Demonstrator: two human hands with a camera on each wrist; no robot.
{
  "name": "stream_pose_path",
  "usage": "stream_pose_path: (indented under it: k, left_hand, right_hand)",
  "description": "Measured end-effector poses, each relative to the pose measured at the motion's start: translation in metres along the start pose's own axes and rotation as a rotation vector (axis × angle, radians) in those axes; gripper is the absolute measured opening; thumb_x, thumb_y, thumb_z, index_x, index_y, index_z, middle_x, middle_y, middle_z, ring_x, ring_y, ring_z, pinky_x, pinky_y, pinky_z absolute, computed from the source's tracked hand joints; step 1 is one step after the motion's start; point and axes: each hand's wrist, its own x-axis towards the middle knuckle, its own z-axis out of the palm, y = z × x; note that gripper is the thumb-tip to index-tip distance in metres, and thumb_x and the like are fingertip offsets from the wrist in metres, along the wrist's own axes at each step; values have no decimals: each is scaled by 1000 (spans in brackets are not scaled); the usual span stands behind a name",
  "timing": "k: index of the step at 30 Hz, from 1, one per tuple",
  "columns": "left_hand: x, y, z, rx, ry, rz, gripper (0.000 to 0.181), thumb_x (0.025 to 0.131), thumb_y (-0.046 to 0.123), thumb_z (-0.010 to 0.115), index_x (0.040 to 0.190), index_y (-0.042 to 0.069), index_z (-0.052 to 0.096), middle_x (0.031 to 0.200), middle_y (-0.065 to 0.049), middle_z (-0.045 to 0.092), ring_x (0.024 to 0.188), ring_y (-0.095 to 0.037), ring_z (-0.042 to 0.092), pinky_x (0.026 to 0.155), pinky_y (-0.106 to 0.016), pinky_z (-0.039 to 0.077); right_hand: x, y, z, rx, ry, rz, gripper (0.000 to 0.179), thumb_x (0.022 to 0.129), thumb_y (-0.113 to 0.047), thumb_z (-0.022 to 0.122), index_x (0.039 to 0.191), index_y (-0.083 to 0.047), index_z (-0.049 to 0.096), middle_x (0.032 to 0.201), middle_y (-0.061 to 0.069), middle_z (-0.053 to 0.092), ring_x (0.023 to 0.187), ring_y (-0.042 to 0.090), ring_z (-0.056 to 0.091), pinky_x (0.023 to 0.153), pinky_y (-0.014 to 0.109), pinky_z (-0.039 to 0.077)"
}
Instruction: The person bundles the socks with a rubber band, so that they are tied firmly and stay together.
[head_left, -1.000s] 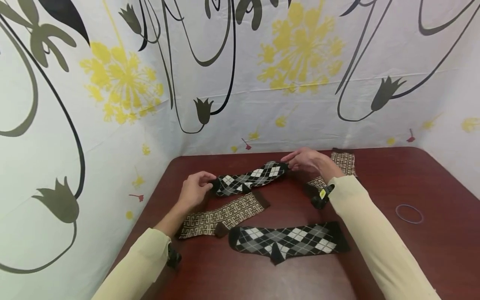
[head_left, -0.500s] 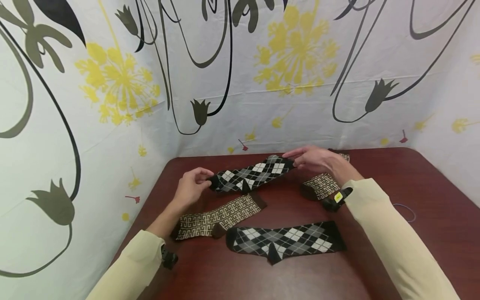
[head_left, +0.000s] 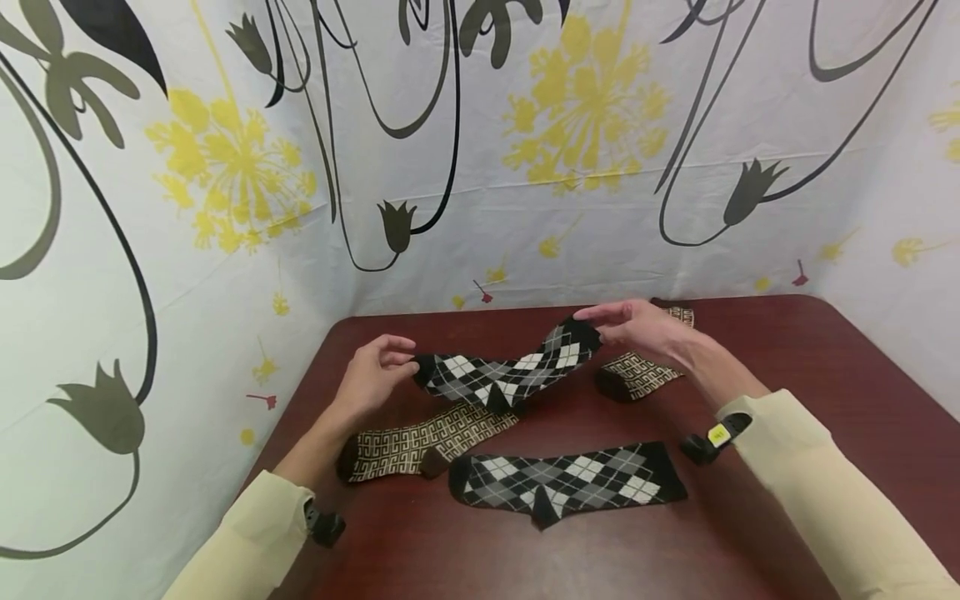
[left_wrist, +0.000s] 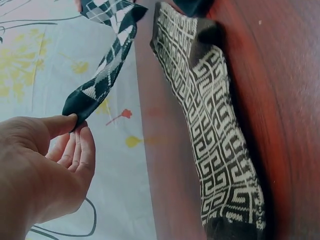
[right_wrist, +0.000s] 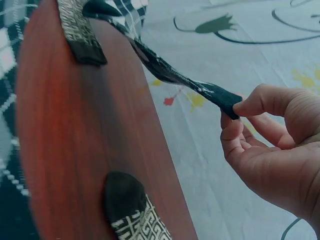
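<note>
1. Left hand (head_left: 370, 372) pinches the dark toe of the raised argyle sock (head_left: 468, 377) between thumb and fingers, much the same hold as half a second ago.
2. Right hand (head_left: 637, 325) has the dark cuff end pinched, and it's gone further to the right, that forearm swinging outward too.
3. And look at the sock now! Nearly straight half a second ago, it dips in the middle, cuff end higher than toe, up off the table (head_left: 405, 550) between the two hands.
4. Its dark heel has dropped in front of the near key-patterned sock (head_left: 427, 437), covering much of a brown cuff that showed plainly before.
5. Over on the right, the far key-patterned sock (head_left: 641, 375) lies partly hidden behind the right hand.
6. Closest to the person, the flat argyle sock (head_left: 592, 479) hasn't budged, heel pointing nearward.
</note>
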Motion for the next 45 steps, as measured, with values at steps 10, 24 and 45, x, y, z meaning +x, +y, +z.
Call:
stream_pose_path:
  k: [10,24,45]
  left_hand:
    - [-17,12,0,-218,-86,-15,27,99,0,73,126,3,69,121,-18,75,105,-26,74,94,-47,59]
    - [-46,22,-1,-255,-176,-41,23,99,2,73,122,4,72,121,-14,75,105,-25,74,94,-42,58]
    - [-79,15,8,-354,-309,-50,32,100,2,72,131,-1,66,128,-18,70,109,-25,70,98,-47,57]
  right_hand:
    - [-32,2,15,302,68,-32,46,106,2,58,152,3,54,147,5,51,114,13,53,93,25,49]
    - [-76,14,24,388,192,-34,18,104,-8,70,115,-18,81,128,-14,65,111,5,54,89,18,50]
    - [-117,45,53,407,266,-93,18,101,-1,71,118,-5,77,121,-4,63,93,9,68,82,36,62]
